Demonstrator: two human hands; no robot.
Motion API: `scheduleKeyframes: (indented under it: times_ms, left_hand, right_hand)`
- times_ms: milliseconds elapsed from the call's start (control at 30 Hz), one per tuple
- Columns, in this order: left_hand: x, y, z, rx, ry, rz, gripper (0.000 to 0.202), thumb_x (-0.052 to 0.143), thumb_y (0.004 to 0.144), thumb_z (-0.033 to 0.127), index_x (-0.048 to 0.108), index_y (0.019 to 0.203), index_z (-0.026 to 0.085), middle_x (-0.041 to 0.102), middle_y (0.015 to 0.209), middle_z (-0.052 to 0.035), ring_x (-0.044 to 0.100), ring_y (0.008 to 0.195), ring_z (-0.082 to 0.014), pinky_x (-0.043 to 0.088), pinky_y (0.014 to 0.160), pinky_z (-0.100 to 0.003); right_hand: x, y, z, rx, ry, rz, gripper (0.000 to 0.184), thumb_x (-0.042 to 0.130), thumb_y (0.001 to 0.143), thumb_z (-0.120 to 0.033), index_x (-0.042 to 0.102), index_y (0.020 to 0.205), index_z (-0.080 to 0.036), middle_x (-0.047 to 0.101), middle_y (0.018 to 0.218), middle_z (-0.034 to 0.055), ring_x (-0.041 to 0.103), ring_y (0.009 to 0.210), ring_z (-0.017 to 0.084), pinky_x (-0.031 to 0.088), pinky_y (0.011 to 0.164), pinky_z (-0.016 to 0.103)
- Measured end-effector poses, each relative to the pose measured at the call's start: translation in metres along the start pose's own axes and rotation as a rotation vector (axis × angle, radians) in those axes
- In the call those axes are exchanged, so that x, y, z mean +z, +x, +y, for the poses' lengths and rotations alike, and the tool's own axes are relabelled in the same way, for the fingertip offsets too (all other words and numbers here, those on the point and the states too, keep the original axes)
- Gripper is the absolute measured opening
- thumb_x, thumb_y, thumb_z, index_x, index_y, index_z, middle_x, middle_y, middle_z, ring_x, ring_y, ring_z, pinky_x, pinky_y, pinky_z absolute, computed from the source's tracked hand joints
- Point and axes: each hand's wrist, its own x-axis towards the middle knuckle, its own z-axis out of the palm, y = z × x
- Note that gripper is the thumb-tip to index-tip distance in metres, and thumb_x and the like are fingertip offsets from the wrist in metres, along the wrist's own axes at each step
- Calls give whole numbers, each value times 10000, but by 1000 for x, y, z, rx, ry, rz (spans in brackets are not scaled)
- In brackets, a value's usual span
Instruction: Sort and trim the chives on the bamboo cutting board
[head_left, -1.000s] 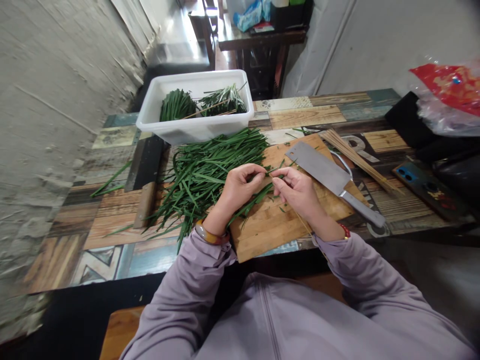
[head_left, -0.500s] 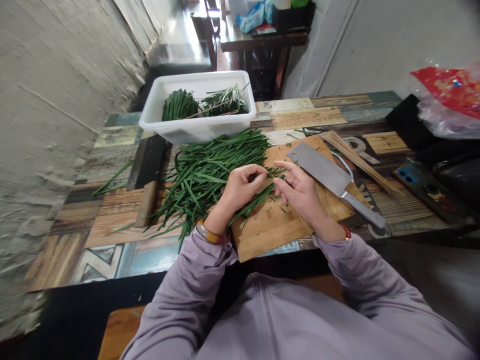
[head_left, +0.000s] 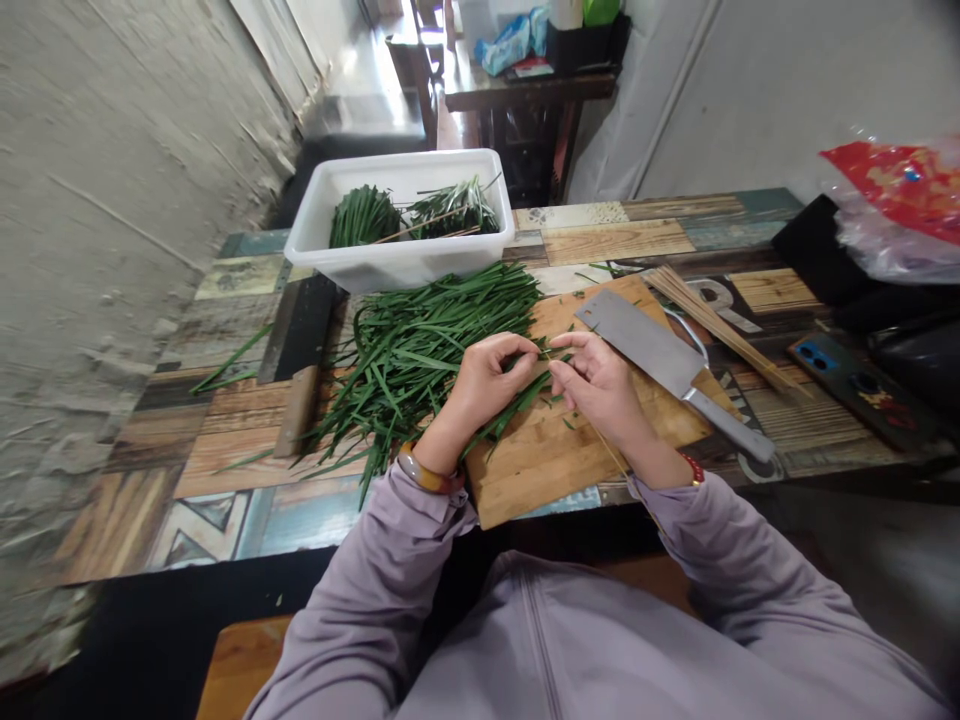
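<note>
My left hand [head_left: 491,378] is closed in a pinch on the ends of some garlic chives, over the left part of a wooden cutting board [head_left: 525,485]. Close beside it, my right hand [head_left: 600,385] holds a thin bamboo skewer [head_left: 611,450], whose shaft runs back under the palm toward the sleeve. The fingertips of both hands nearly meet at the skewer's tip; the exact contact there is too small to make out. A large pile of green garlic chives [head_left: 427,335] lies left of the board. On the board's right rests a cleaver [head_left: 645,340], its handle toward me.
Behind the pile stands a white plastic tub [head_left: 412,268] with chive bundles and skewers. More bamboo skewers [head_left: 720,325] lie right of the cleaver, then a phone [head_left: 855,385]. A wooden-handled knife [head_left: 296,410] sits at left. Plastic bags [head_left: 900,210] are at far right.
The fingers of my right hand have drawn together and moved slightly toward the left hand's fingertips. The view has shifted a little; the other things lie as before.
</note>
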Motion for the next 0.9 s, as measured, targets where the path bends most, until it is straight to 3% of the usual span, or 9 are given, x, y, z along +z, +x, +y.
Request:
scheduleKeyframes:
  times_ms: [100,333,533,733,900]
  left_hand:
    - [0,0,-1,46,8,-14,152,599,847,219,723,775,168,671,741,-21,575,687,-124,433,684,-238]
    - [-2,0,0,169,-4,-171,172,591,873,208,743,808,161,663,741,-36,587,700,-125,439,679,-237]
    - [-6,1,2,57,-46,-117,192,599,885,246,771,888,161,728,840,-64,654,775,-149,490,738,-254]
    - [-10,0,0,-162,-424,-6,229,651,861,311,739,986,141,735,883,-58,672,757,-132,548,744,-256]
    - [-11,2,-3,-196,-567,37,393,695,807,261,667,1182,145,692,816,-15,607,641,-79,502,634,-206]
  right_hand:
    - [1,1,1,7,3,6,308,642,885,-444,546,1076,-222,621,606,-73,500,417,95,395,428,231]
    - [1,0,1,26,33,56,295,666,873,-469,539,965,-219,622,614,-64,507,419,89,402,437,228]
    - [-1,0,-1,35,84,27,362,631,891,-527,585,1044,-203,632,651,-48,531,458,90,424,457,226]
    - [-2,2,-1,78,123,74,328,674,856,-509,600,972,-211,608,627,-49,512,457,90,408,445,224]
    - [-4,2,-1,68,159,108,310,693,849,-487,600,970,-218,602,623,-49,504,458,93,406,439,227]
